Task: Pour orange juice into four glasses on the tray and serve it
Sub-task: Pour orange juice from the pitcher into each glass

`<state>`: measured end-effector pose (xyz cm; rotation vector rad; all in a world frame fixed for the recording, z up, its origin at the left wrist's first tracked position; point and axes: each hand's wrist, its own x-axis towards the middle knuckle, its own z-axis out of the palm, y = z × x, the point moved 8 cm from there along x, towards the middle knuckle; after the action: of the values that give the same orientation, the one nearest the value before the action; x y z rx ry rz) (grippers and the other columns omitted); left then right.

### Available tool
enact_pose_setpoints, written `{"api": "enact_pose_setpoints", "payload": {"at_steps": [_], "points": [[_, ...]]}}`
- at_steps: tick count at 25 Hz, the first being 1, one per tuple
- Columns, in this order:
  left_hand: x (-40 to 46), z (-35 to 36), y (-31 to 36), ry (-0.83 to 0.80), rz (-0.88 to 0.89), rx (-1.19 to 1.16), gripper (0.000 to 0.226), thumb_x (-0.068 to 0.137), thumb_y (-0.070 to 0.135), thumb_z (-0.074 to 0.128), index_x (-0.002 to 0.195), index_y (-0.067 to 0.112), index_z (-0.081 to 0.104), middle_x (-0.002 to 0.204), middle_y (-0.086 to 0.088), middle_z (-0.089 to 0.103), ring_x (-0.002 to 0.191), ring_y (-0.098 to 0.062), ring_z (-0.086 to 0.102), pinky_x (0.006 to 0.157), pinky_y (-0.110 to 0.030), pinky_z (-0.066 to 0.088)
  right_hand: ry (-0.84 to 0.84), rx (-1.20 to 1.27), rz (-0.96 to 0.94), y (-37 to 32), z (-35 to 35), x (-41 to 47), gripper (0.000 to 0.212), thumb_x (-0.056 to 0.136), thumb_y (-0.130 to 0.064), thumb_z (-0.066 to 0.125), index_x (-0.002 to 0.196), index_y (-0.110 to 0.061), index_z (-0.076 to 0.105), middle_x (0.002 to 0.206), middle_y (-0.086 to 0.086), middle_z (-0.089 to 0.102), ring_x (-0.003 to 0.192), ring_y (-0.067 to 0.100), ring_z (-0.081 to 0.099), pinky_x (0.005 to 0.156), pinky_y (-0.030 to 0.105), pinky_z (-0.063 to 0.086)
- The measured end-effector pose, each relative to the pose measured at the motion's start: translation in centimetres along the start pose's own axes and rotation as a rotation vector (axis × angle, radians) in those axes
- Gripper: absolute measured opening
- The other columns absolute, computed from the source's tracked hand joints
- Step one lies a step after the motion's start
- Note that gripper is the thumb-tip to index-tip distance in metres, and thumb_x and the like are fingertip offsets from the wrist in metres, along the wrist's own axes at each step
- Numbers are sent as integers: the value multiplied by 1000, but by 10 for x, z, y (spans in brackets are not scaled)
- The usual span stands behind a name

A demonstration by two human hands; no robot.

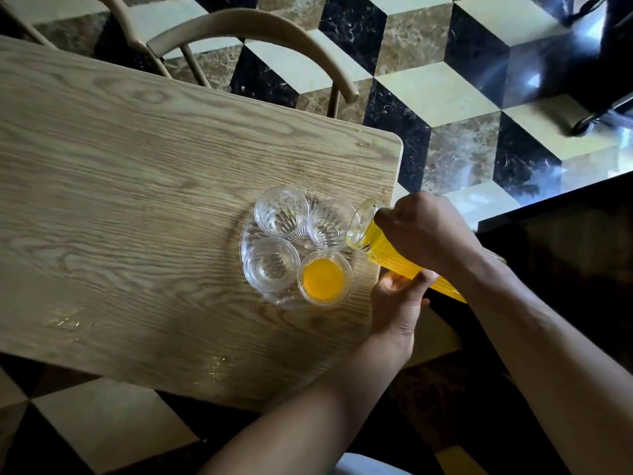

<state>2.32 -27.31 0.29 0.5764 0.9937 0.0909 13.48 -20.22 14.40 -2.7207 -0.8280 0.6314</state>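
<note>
A clear glass tray (255, 231) sits on a pale wooden tabletop (137, 186), close to the tabletop's rounded right-hand corner and right edge. To the tray's left the wood stretches wide and bare apart from a few small wet glints. A curved-back chair (260, 32) stands beyond the tabletop's far edge, over a floor (445, 97) of black, cream and brown cube-pattern tiles.

Four ribbed glasses stand packed together on the tray. The near-right glass (324, 282) holds orange juice; the far-left glass (281, 211), far-right glass (328, 228) and near-left glass (270, 264) look empty.

Just right of the tray, a ribbed glass jug (383, 246) of orange juice is tipped, its mouth over the far-right glass's rim; whether juice is flowing is hard to tell. The right hand (421, 231) grips the jug from above, fingers wrapped around it. The left hand (399, 296) supports it from beneath, fingers curled against its underside.
</note>
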Motion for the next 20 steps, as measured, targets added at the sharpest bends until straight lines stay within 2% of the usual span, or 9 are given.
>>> {"api": "enact_pose_setpoints", "payload": {"at_steps": [5, 9, 12, 20], "points": [[-3, 4, 1, -21, -9, -14, 45, 52, 49, 88, 85, 23, 72, 88, 4, 74, 87, -13, 67, 73, -35, 54, -16, -49, -6, -6, -1, 2, 45, 87, -39, 54, 58, -6, 49, 53, 9, 49, 51, 29, 45, 43, 27, 29], [-6, 6, 3, -17, -23, -32, 51, 50, 50, 86, 90, 21, 72, 94, 2, 75, 94, -17, 68, 75, -35, 54, -32, -72, -25, -11, 0, 3, 44, 88, -38, 53, 58, -7, 48, 53, 9, 48, 50, 28, 45, 44, 27, 30], [-7, 6, 3, -10, -32, -44, 52, 50, 50, 85, 90, 21, 71, 95, 1, 75, 96, -18, 68, 72, -32, 55, -50, -89, -20, -14, 2, 5, 42, 87, -38, 52, 58, -9, 46, 54, 8, 46, 48, 26, 43, 44, 27, 30], [-10, 6, 2, 8, -57, -42, 58, 49, 53, 86, 91, 18, 67, 98, -4, 70, 99, -21, 65, 76, -35, 56, -66, -104, -36, -18, 4, 6, 41, 87, -37, 52, 58, -9, 45, 55, 9, 46, 49, 27, 43, 45, 29, 32]]}}
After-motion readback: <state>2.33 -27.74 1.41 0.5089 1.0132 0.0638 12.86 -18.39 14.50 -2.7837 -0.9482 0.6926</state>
